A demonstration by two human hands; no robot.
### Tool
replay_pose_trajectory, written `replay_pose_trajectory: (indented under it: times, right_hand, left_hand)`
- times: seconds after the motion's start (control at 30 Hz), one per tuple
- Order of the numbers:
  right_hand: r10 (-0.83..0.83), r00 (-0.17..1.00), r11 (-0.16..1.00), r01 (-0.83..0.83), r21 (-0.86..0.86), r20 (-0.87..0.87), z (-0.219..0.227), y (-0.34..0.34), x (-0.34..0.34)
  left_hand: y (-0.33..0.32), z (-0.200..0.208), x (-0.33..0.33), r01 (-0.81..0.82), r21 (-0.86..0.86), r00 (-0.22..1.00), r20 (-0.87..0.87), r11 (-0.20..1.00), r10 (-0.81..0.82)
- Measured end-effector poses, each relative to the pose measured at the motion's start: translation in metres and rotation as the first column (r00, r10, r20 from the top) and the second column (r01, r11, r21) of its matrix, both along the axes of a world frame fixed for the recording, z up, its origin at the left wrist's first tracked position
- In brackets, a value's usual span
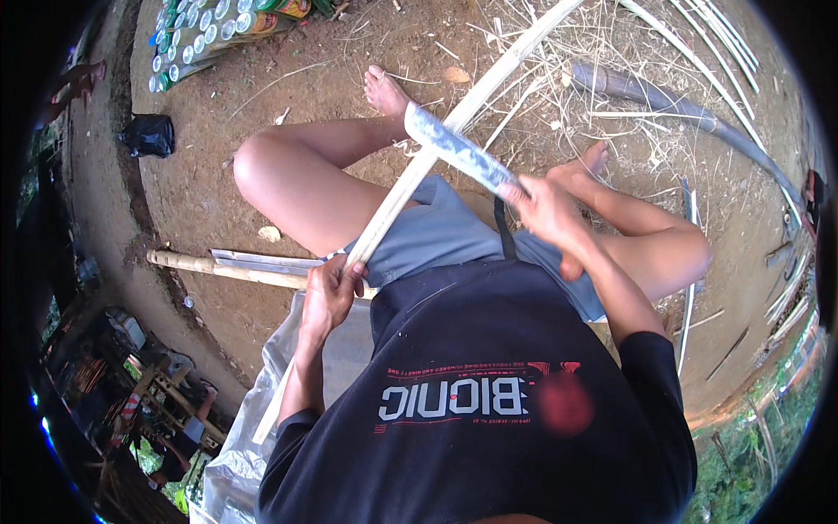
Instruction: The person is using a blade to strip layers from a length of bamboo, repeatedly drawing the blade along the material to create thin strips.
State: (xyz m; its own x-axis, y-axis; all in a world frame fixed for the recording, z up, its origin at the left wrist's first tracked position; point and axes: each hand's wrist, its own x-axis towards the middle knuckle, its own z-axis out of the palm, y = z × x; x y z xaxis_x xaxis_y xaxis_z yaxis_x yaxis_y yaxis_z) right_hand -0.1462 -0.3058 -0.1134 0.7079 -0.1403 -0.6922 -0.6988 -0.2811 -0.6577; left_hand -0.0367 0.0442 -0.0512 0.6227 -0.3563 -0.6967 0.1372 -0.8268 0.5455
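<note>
My left hand (332,293) is closed around a long pale split bamboo strip (401,190), near my left hip. The strip slants up across my left thigh and past my feet; its other end passes beside my left forearm. In my right hand (552,214), above my right thigh, is a machete (463,150), gripped by its handle. Its broad, dark-mottled blade points to the upper left and lies across the strip. Whether the edge touches the bamboo I cannot tell. The fingers hide most of the handle.
Curly shavings (532,105) litter the dirt around a dark bamboo pole (690,109). Thin pale strips (720,48) lie at the far right. Beside my left knee are another bamboo pole (196,264) and a long flat blade (266,258). Bottles (209,37) and a black bag (148,135) sit farther left.
</note>
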Motion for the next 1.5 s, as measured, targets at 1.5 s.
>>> replay_pose_trajectory:
  times: [1.5]
  right_hand:
    - [-0.21, 0.971, 0.962, 0.226, -0.15, 0.118, 0.019, 0.003, 0.002]
  left_hand:
    - [-0.016, 0.032, -0.004, -0.02, -0.056, 0.999, -0.031, 0.998, 0.019]
